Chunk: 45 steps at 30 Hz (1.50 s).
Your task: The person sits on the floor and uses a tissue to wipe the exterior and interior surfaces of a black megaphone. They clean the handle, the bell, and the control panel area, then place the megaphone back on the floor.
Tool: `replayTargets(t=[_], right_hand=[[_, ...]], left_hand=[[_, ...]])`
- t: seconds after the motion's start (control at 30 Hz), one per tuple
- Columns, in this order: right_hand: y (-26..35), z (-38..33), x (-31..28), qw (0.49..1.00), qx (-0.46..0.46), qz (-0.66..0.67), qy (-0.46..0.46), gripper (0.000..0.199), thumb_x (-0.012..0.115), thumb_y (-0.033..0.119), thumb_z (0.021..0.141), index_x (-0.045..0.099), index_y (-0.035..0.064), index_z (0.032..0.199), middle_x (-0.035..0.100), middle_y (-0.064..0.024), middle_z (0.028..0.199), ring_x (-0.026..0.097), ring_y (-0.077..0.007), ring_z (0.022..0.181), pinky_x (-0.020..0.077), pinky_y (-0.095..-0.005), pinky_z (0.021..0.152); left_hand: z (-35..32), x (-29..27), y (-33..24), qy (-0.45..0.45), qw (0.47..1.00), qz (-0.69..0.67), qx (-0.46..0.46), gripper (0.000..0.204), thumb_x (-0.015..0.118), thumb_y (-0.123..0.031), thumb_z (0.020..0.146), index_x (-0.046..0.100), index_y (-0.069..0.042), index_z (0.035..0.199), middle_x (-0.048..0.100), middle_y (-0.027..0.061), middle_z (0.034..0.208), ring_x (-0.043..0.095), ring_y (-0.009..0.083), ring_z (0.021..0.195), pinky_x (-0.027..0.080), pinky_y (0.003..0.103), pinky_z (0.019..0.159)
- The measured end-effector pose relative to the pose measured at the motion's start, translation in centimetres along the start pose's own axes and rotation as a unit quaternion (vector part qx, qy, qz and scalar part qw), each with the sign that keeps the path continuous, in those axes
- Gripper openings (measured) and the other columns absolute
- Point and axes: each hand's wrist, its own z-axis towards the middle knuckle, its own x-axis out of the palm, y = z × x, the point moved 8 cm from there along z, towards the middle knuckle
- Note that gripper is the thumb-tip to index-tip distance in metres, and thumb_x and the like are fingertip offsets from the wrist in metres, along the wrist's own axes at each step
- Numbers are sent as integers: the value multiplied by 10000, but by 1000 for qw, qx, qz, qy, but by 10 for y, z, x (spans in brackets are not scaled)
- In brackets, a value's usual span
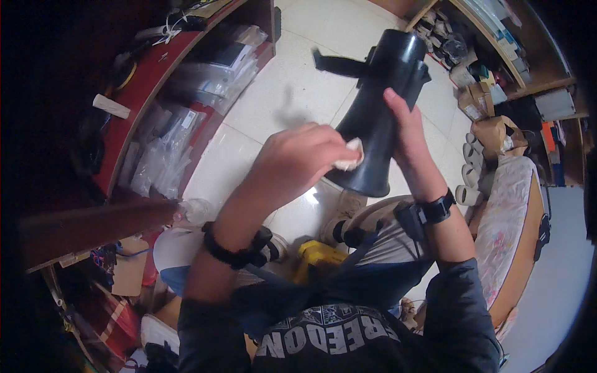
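A black megaphone (373, 127) is held up in front of me. Its flared bell points down toward my lap, and its handle (341, 64) sticks out to the left near the top. My right hand (407, 127) grips the megaphone's right side, thumb along the body and the other fingers hidden behind it. My left hand (301, 152) is closed round a crumpled white cloth (352, 155), which presses on the outside of the bell. The cloth could also be a tissue; its material is hard to tell.
Red shelving (140, 93) with plastic-wrapped packets stands at the left. A pale tiled floor (249, 118) lies beyond. At the right are a paper bag (497, 133), white cup-like pieces (471, 168) and a long plastic-covered board (507, 230). Something yellow (314, 256) sits between my legs.
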Motion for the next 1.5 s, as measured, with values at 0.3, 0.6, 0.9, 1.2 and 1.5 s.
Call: replayTargets(t=[0.3,0.6,0.9,1.2,1.5], right_hand=[[0,10,-9,1000,-11,-20,8,552,740,292,833,522,-13,1238,626,-117,1089,615,-199,988,520,-354,862],[-28,-3,11,997,-1,-12,77,549,719,335,845,525,-3,1231,612,-94,1074,597,-168,938,499,-300,795],[-18,25,-18,994,6,19,111,732,588,556,870,492,-11,1324,603,-156,1243,604,-257,1118,467,-398,1002],[-57,-16,27,985,124,46,106,550,701,377,853,538,-4,1214,641,-119,1055,648,-203,894,544,-331,796],[-25,-7,21,979,68,36,186,912,521,724,814,442,1,1363,575,-168,1256,611,-264,1097,519,-396,931]], left_hand=[[-6,-1,2,-5,1000,15,-2,328,688,34,660,726,-119,948,648,66,878,635,255,822,523,354,690],[1,-2,-5,-87,995,42,23,372,722,35,630,720,-116,970,624,59,852,625,249,790,517,360,666],[-12,-1,2,-6,1000,0,-16,341,713,28,673,703,-114,984,630,64,884,631,269,824,518,364,705],[-6,-16,41,-137,981,-9,-135,212,710,-21,774,703,-61,982,645,85,906,650,239,817,508,318,704],[-11,0,24,-31,986,-140,-81,226,717,-17,766,709,-59,988,651,88,917,650,225,831,508,316,724]])
